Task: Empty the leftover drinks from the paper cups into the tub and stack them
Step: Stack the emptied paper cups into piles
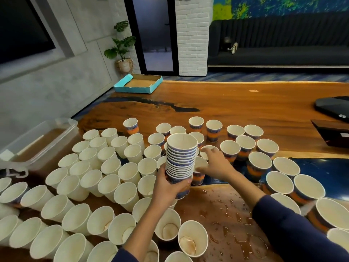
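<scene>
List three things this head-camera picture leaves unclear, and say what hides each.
1. Cup under the right hand: the fingers cover its rim, so any leftover drink is unseen.
2. Tub: the left edge cuts it off.
3. Stack in the left hand: the palm hides its bottom cups.
</scene>
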`<state>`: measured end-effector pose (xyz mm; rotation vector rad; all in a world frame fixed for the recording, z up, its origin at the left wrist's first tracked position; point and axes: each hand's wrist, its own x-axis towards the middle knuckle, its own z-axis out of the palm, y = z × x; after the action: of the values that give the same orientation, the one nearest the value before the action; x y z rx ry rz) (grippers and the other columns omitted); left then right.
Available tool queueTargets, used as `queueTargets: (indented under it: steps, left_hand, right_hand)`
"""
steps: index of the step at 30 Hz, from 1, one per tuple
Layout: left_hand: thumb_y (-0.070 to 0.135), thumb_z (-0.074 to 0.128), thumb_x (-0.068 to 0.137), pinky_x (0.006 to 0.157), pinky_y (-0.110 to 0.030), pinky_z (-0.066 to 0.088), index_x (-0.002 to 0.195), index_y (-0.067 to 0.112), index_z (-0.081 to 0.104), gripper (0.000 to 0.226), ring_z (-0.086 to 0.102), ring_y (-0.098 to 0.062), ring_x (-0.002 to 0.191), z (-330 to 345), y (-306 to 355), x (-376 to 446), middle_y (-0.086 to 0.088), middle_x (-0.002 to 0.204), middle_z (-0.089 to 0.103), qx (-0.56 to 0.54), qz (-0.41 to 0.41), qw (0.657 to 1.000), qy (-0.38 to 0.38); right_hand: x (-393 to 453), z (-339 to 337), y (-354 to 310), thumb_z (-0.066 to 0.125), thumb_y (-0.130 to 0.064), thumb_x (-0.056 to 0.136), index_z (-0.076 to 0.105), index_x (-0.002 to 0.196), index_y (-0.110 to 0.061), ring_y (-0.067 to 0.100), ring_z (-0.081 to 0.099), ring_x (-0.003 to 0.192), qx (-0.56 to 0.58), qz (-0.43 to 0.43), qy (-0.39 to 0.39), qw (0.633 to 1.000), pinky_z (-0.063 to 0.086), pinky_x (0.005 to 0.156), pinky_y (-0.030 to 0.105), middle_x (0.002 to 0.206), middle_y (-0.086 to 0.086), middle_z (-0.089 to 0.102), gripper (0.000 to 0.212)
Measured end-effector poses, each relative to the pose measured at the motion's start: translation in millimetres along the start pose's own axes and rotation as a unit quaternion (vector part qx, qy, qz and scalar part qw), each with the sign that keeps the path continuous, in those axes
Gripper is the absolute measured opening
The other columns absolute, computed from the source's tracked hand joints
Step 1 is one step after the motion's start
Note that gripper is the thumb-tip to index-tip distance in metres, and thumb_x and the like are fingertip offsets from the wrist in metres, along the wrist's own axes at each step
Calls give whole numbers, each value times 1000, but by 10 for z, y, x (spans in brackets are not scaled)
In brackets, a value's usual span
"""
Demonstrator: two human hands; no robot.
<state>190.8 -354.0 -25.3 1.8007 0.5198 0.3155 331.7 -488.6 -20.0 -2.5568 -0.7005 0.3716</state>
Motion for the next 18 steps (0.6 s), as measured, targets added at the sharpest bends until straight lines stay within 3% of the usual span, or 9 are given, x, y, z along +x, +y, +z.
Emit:
queueTargets:
  steps: [3, 5, 9, 18]
  left_hand:
    - [21, 85, 69, 78, -15, 50, 138, 20, 41, 82, 53, -15, 120, -44, -7, -8, 5, 130, 54, -2, 2, 1000, 2]
    - [20, 83, 70, 74, -10, 49, 137, 22, 40, 79, 51, -11, 117, -72, 7, -25, 9, 126, 52, 1, 2, 1000, 1]
    - [17, 83, 70, 71, -7, 48, 133, 25, 41, 75, 51, -9, 114, -110, -2, -24, 11, 121, 52, -6, -6, 1000, 4]
    - [15, 83, 70, 73, -7, 48, 132, 22, 42, 75, 51, -8, 113, -85, -21, 6, 9, 121, 53, -3, -1, 1000, -7]
  right_hand:
    - [110, 214, 20, 64, -46, 85, 24, 148, -26, 28, 18, 142, -168, -55, -2, 984, 16, 115, 49, 155, 4, 22, 78]
    - [175, 262, 6, 65, -42, 85, 20, 149, -26, 28, 15, 143, -214, -71, -16, 974, 10, 116, 49, 157, 2, 19, 80]
    - [226, 308, -3, 65, -36, 85, 18, 149, -24, 28, 18, 142, -251, -76, -49, 964, 8, 115, 50, 154, 4, 24, 80]
    - [92, 230, 75, 64, -43, 84, 26, 145, -26, 28, 27, 135, -259, -93, -36, 961, 13, 113, 49, 144, 7, 33, 74]
